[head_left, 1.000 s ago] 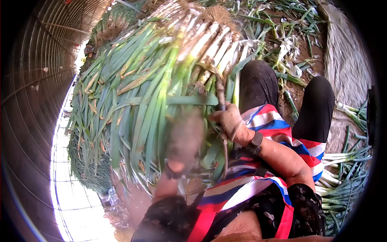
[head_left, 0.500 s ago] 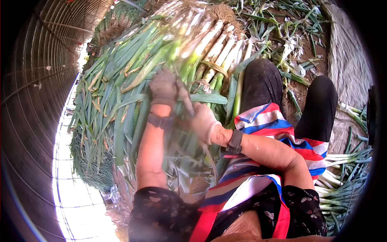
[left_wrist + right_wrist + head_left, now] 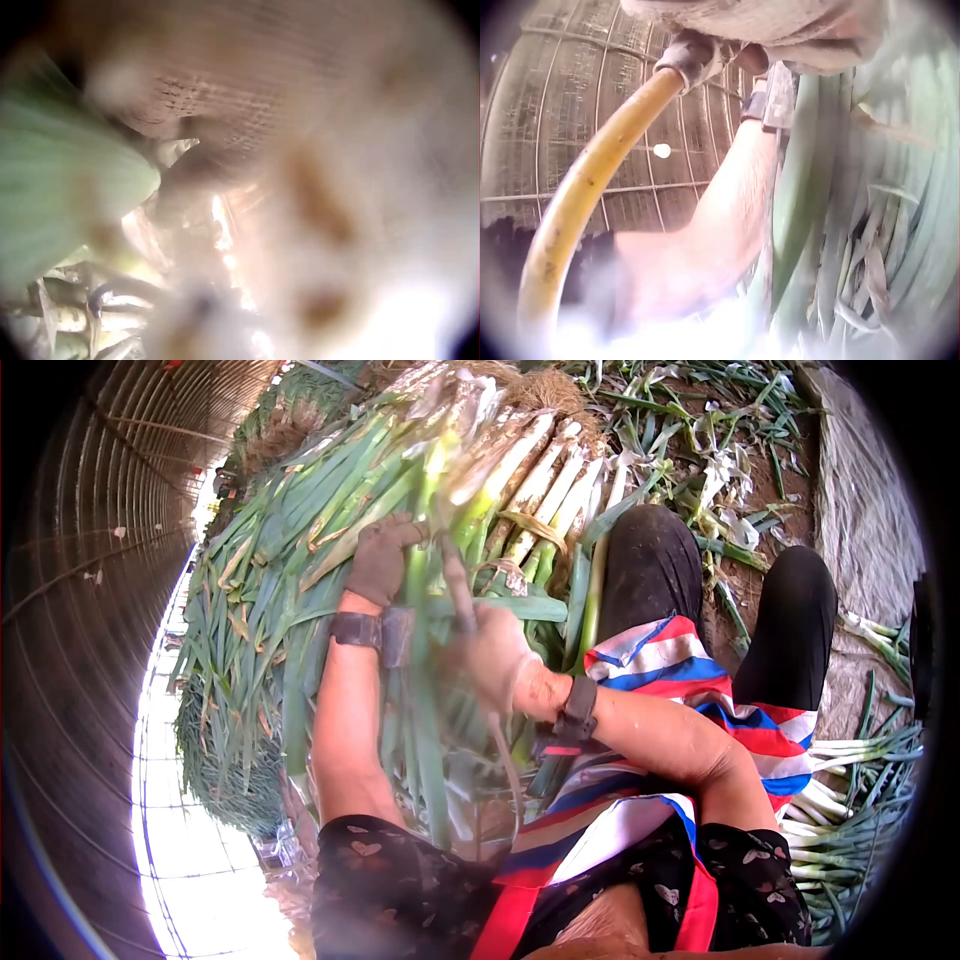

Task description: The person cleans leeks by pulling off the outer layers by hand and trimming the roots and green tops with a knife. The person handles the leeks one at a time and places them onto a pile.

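My gloved left hand is over the heap of long green onions, its fingers round the stalk of one green onion whose leaves hang toward my lap. In the left wrist view the ribbed glove lies close above a pale green stalk. My gloved right hand grips a thin wand that points up along that stalk. From the wand's lower end a yellow hose curves away, seen in the right wrist view. Blur covers the stalk's upper part.
A tied bundle of green onions lies in front, white ends away from me. Peeled skins litter the soil by my knees. More onions lie at right on a grey sheet. A ribbed tunnel wall curves at left.
My left hand has risen from low in front of me to the heap, then shifted slightly left, with a green onion now hanging from it. The right hand with the wand has moved left.
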`<state>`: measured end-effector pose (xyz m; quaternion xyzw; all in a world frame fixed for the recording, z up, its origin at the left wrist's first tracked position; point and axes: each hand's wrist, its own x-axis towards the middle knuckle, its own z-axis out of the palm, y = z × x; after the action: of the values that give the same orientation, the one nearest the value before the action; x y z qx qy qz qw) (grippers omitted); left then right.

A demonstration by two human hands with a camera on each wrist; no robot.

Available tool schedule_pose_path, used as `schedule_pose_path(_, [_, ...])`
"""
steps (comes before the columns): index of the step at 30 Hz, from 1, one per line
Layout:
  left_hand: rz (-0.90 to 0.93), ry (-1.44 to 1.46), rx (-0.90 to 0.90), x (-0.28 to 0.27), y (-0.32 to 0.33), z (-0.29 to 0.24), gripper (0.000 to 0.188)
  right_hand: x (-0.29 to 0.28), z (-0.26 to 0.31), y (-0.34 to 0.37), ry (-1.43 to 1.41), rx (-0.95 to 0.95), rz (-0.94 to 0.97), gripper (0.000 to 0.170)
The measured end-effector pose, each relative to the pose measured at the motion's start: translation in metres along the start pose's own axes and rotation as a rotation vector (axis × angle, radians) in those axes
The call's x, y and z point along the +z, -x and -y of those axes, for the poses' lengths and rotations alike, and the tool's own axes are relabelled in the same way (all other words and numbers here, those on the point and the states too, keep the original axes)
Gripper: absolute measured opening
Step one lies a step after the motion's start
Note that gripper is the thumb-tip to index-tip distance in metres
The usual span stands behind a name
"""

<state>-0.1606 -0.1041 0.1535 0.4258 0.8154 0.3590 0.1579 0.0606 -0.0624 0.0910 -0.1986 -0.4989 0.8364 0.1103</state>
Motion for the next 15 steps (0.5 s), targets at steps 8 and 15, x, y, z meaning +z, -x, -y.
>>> schedule_pose_path(8, [0.229, 0.762, -0.234, 0.006, 0.03, -0.012, 0.036, -0.01, 0.04, -0.004, 0.057, 0.071, -0.007, 0.026])
schedule_pose_path(15, [0.087, 0.796, -0.256, 0.024, 0.05, 0.002, 0.034, -0.018, 0.049, -0.059, 0.16, 0.045, -0.005, 0.027])
